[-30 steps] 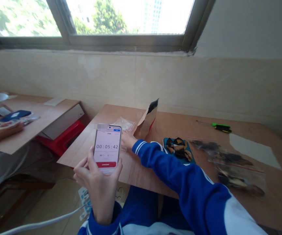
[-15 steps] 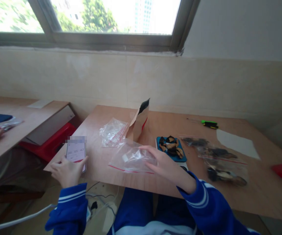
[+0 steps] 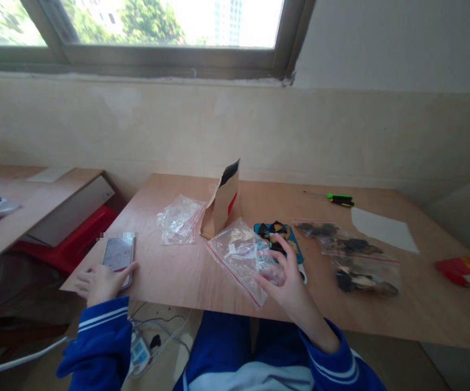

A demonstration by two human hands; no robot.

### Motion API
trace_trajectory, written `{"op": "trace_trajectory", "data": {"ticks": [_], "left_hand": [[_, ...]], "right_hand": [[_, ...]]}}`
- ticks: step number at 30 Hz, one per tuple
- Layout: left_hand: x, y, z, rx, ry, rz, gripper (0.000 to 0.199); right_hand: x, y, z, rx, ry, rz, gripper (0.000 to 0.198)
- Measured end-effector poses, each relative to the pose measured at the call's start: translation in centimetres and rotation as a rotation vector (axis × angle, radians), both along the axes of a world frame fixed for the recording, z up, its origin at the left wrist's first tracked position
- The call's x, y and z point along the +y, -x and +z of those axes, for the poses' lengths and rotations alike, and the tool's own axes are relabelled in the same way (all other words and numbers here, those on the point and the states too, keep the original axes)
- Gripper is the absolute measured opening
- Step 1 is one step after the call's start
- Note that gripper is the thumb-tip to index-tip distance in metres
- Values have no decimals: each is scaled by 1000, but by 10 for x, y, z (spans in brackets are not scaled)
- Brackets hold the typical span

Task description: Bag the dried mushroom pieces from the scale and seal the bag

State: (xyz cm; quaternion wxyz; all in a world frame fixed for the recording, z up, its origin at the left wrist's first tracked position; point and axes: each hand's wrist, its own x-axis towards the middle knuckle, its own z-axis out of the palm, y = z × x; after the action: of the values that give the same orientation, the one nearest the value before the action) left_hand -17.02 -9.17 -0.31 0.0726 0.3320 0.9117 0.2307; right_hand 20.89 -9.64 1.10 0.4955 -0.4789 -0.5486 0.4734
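Now, right hand (image 3: pixel 287 279) up off the surface (image 3: pixel 186 271), fingers spread, thumb and fingertips pinching a clear zip bag (image 3: pixel 240 255) with a red seal strip, apparently empty but for a small white label. Left hand (image 3: pixel 100 282) loosely curled around a phone (image 3: pixel 117 255) at the surface's near left edge. Just behind the bag, blue tray (image 3: pixel 295 251) heaped with dark dried pieces. Further right, filled bags (image 3: pixel 352 255) of the same. Behind, brown paper pouch (image 3: pixel 222 201) standing open, beside crumpled empty bags (image 3: pixel 180 220).
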Motion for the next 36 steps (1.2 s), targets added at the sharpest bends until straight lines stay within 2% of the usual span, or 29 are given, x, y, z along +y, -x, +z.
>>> {"op": "trace_trajectory", "data": {"ticks": [2, 3, 4, 6, 8, 10, 11, 13, 17, 21, 23, 25, 27, 29, 32, 36], "left_hand": [[-1, -29, 13, 17, -102, 78, 93], [-2, -47, 18, 17, -200, 40, 84], [-4, -68, 23, -30, -306, -77, 73], [-8, -113, 27, -337, -447, -351, 64], [-14, -153, 26, -742, -458, -408, 64], [-19, -182, 25, -1130, -384, -460, 65], [-21, -192, 24, -1247, -361, -479, 62], [-22, -204, 25, -1342, -372, -535, 54], [-20, -211, 26, -1278, -487, -613, 41], [-21, -221, 21, -1134, -547, -603, 33], [-24, -228, 20, -1033, -569, -584, 30], [-27, -233, 20, -986, -583, -569, 30], [-30, -237, 21, -990, -596, -555, 30], [-31, -239, 21, -1011, -600, -551, 30], [-33, -241, 19, -983, -604, -554, 29], [-33, -242, 16, -838, -636, -582, 24]], "right_hand": [[-2, 2, 2, -1, -20, -6, 92], [-3, 3, 3, 1, -29, -9, 92], [-4, 4, 4, 7, -35, -9, 91], [-5, 6, 6, 26, -42, -9, 87], [-6, 6, 6, 47, -42, -20, 81], [-7, 4, 4, 54, -31, -35, 77], [-7, 3, 2, 56, -23, -41, 76], [-7, 0, -4, 58, -15, -50, 73], [-10, 0, -13, -68, -96, -115, 67], [-21, 12, -9, -537, -387, -457, 66], [-29, 21, -3, -716, -498, -570, 58], [-36, 30, 1, -752, -526, -503, 43], [-40, 35, 3, -631, -464, -324, 29], [-40, 37, 2, -435, -335, -174, 22], [-35, 32, -1, -217, -122, -72, 19], [-24, 16, -2, 4, 43, 50, 28]]}}
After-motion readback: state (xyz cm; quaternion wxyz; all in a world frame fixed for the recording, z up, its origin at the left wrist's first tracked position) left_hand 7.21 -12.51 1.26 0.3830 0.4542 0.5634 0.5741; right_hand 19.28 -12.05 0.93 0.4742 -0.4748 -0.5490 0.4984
